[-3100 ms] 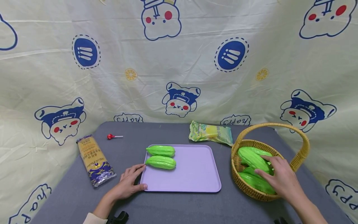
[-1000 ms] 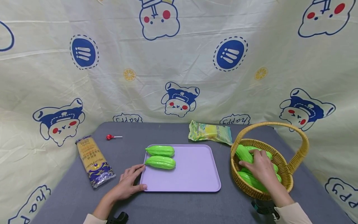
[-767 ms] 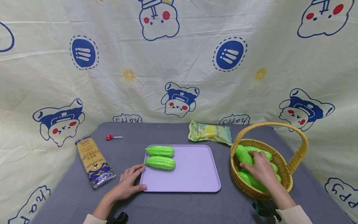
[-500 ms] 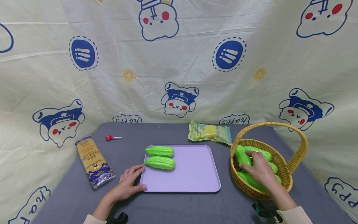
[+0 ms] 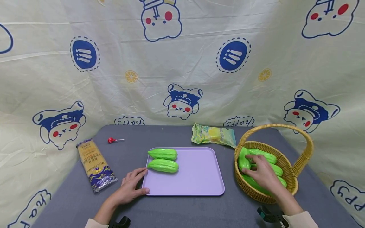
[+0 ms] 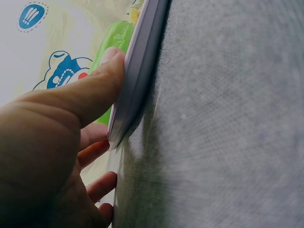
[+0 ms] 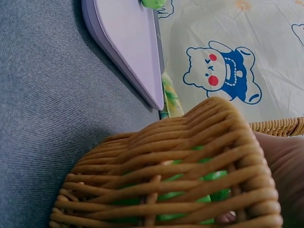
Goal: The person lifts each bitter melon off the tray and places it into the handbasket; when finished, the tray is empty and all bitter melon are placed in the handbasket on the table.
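My right hand [image 5: 263, 172] reaches into a wicker basket [image 5: 263, 200] and grips a shiny green ridged vegetable [image 5: 243, 158], cucumber-like, against the basket's left inner side. Several more of these green vegetables [image 5: 263, 155] lie beneath and beside the hand. In the right wrist view the woven wall [image 7: 190, 164] mostly hides the fingers. My left hand [image 5: 131, 186] rests at the left side of a lilac tray [image 5: 196, 172], thumb and fingers touching its rim. Two similar vegetables [image 5: 162, 154] lie side by side at the tray's far left.
A yellow and blue packet [image 5: 96, 165] lies to the left, and a red lollipop [image 5: 112, 140] behind it. Behind the tray sits a green and yellow packet [image 5: 213, 134]. The basket's tall handle [image 5: 306, 152] arches over its opening. A printed cloth hangs around the grey table.
My right hand has shifted left inside the basket. The gripped vegetable has moved left and turned from slanting to nearly lengthwise. The left hand and tray stay put.
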Tool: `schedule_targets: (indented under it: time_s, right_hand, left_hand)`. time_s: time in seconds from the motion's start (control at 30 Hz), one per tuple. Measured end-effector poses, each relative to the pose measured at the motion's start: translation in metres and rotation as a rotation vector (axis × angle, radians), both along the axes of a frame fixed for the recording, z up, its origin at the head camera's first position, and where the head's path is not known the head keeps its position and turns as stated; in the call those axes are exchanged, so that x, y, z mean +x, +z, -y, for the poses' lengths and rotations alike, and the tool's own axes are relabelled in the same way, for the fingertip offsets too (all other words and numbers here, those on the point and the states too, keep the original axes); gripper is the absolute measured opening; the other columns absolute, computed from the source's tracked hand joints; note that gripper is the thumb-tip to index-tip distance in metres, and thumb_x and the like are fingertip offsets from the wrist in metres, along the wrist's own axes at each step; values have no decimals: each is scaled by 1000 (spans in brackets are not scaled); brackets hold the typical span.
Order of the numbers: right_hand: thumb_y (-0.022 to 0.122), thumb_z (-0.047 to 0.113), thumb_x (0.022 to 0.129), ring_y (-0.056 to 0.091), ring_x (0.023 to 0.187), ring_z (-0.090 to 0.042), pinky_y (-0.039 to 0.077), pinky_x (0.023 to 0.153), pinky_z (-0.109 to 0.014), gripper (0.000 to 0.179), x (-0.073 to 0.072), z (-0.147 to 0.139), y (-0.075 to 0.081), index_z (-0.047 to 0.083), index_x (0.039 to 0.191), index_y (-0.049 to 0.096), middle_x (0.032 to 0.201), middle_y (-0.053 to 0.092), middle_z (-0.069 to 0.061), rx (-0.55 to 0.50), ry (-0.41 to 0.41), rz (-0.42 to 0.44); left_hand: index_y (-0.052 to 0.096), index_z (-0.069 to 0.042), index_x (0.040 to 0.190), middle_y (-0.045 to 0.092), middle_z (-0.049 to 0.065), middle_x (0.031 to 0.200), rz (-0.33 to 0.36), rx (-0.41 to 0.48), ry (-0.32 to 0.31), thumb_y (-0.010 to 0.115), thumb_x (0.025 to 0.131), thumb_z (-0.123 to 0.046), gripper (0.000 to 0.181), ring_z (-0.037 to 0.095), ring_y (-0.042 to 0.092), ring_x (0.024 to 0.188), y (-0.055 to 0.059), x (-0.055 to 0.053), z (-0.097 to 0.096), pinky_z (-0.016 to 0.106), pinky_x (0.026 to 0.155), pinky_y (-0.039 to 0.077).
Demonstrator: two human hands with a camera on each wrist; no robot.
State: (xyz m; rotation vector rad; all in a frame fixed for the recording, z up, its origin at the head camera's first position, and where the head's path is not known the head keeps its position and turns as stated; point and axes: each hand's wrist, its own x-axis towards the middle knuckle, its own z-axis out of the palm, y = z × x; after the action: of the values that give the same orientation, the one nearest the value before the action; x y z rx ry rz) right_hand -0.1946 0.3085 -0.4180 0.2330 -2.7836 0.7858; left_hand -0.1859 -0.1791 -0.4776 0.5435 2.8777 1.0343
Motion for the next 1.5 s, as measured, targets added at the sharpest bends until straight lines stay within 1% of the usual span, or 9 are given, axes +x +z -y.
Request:
schedule_targets:
  time_s: [0.1, 0.2, 0.47, 0.67, 0.93, 1.07, 1.3, 1.4, 1.5]
  right_hand:
    - [71, 15, 82, 58, 98, -39, 53, 72, -39, 55, 1, 1, -1, -4, 130, 50, 117, 46, -26, -20, 11, 24]
    - [69, 15, 83, 58, 100, -41, 54, 74, -40, 55, 1, 2, -1, -5, 130, 49, 117, 46, -26, -26, 10, 38]
    - [69, 14, 83, 59, 96, -40, 53, 73, -42, 55, 0, 2, -2, -5, 130, 49, 116, 46, -26, -16, 4, 31]
    - [69, 16, 83, 60, 94, -39, 52, 72, -43, 55, -1, 4, -3, -4, 130, 49, 118, 45, -27, 6, -20, 32]
    - [71, 22, 83, 60, 93, -39, 51, 70, -44, 58, 1, 5, -2, -1, 132, 49, 121, 44, -28, 24, -51, 45]
    - [72, 24, 82, 56, 97, -37, 48, 72, -45, 60, 2, 5, 1, -1, 131, 49, 120, 46, -26, 48, -58, 25]
    - [73, 25, 81, 47, 109, -39, 42, 82, -54, 60, 7, 8, 8, 0, 130, 50, 122, 49, -25, 54, -56, -6]
    - [74, 25, 80, 47, 109, -38, 42, 83, -55, 60, 11, 12, 11, 0, 130, 51, 120, 50, -24, 43, -46, -35]
    - [76, 24, 79, 49, 105, -36, 42, 81, -53, 59, 15, 16, 14, 1, 127, 53, 117, 52, -23, 38, -28, -88]
  left_hand:
    - [43, -9, 141, 37, 8, 147, 0, 2, -3, 70, 80, -42, 74, 35, 32, 128, 0, 0, 0, 56, 95, 23]
    - [43, -9, 141, 37, 8, 147, -3, 6, -7, 70, 81, -42, 74, 35, 32, 127, -1, 0, 0, 56, 95, 23]
    - [44, -9, 141, 38, 8, 146, -14, 5, -6, 70, 80, -41, 74, 35, 32, 127, -1, 1, 0, 55, 94, 24]
    - [44, -9, 141, 37, 8, 147, -9, 6, -3, 70, 80, -41, 74, 35, 32, 128, 0, 0, 0, 55, 95, 24]
    - [44, -9, 141, 38, 8, 146, -6, 7, -5, 70, 80, -41, 74, 34, 32, 127, 0, 0, 0, 55, 95, 24]
    - [44, -9, 141, 38, 8, 146, -12, 8, -5, 70, 80, -41, 74, 34, 33, 127, 0, 0, 0, 56, 95, 24]
    - [44, -9, 141, 37, 8, 147, -3, 8, -4, 70, 80, -41, 74, 34, 32, 127, 0, 0, 0, 55, 94, 24]
    - [43, -10, 141, 37, 8, 147, 6, 6, -2, 70, 80, -41, 74, 35, 32, 128, 1, 0, 0, 54, 94, 25]
    - [43, -10, 142, 37, 8, 147, 15, 9, 1, 70, 80, -41, 74, 35, 31, 128, 1, 0, 0, 55, 94, 24]
